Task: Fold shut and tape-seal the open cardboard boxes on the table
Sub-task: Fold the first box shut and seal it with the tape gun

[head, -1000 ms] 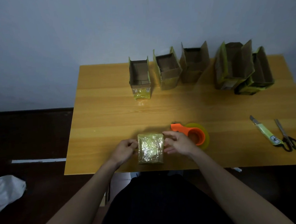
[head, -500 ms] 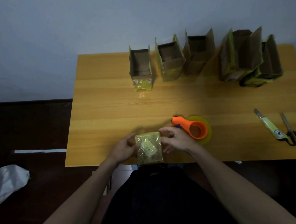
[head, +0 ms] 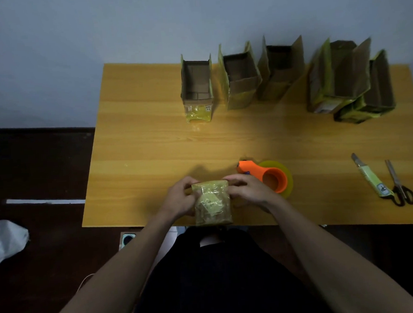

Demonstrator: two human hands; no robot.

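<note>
Both hands are holding a small taped box (head: 212,202) at the near edge of the table (head: 146,145), at about six o'clock, with its lower end reaching right to that edge. The left hand (head: 179,199) is wrapping its grip around the box's left side, and the right hand (head: 247,190) is closing its grip on the upper right corner, fingers lying over the top edge. Just beside the right hand, at three o'clock from the box, an orange tape dispenser (head: 267,178) is lying flat. Five open boxes (head: 242,81) are standing in a row along the far edge from twelve toward two o'clock, flaps upright, the two rightmost touching. A utility knife (head: 371,179) and scissors (head: 399,183) are lying near the right edge, well apart from the hands. A wide bare stretch of table is lying open between the held box and the far row, and the left half is bare out to its edge.
</note>
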